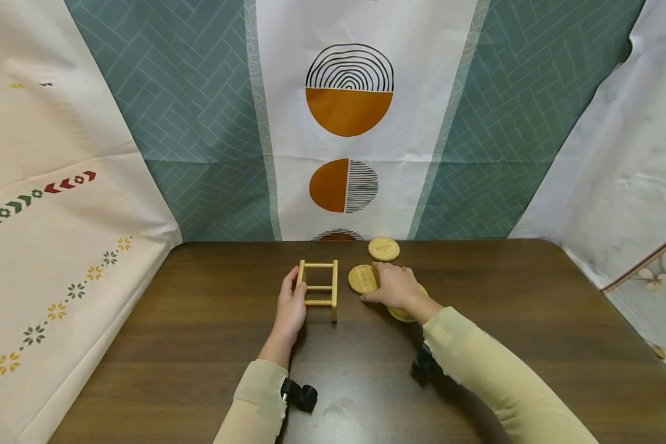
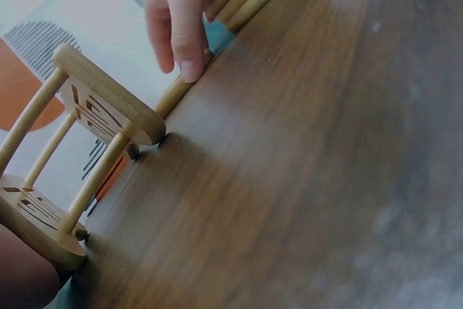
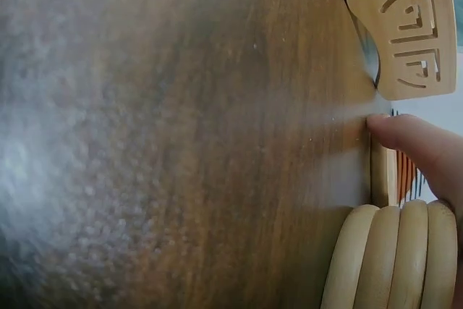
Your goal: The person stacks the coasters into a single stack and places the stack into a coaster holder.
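My left hand (image 1: 292,308) holds a small wooden rack (image 1: 335,283) by its left side panel. The rack has round rods between two panels with cut-out patterns, and it stands on the table. To its right, my right hand (image 1: 395,285) reaches down over a round wooden coaster (image 1: 359,279) lying flat. Its thumb (image 3: 394,132) is at the coaster's near edge and its fingers are at the far edge. Under the palm and wrist sits a stack of several coasters (image 3: 383,258), partly hidden in the head view.
Another round coaster (image 1: 383,249) with engraved lettering lies near the table's back edge. The dark wooden table (image 1: 200,345) meets a hanging patterned cloth (image 1: 211,123) at the back. More cloth hangs at the left and right sides.
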Motion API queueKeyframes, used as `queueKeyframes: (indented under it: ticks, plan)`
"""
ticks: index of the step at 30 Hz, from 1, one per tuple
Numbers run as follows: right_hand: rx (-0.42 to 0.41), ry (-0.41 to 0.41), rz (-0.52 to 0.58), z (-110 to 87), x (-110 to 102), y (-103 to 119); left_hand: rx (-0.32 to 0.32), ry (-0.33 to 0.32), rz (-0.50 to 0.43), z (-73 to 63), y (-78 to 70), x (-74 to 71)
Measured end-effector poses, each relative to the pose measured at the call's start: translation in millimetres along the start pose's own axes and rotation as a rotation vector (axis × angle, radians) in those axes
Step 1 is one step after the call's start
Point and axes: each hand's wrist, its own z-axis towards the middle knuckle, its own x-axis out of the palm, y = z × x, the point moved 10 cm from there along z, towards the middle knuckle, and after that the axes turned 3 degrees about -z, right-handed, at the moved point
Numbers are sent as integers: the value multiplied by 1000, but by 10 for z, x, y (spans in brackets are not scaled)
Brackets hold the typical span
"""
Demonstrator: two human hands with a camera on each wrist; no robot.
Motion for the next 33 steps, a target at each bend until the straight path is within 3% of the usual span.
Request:
queueKeyframes:
  ticks: [17,33]
  plan:
    - [28,-13,0,6,12,-7,7,3,7,-1,1,-3]
    - [10,-73,83,-62,-78,0,-6,20,12,-21,-9,10]
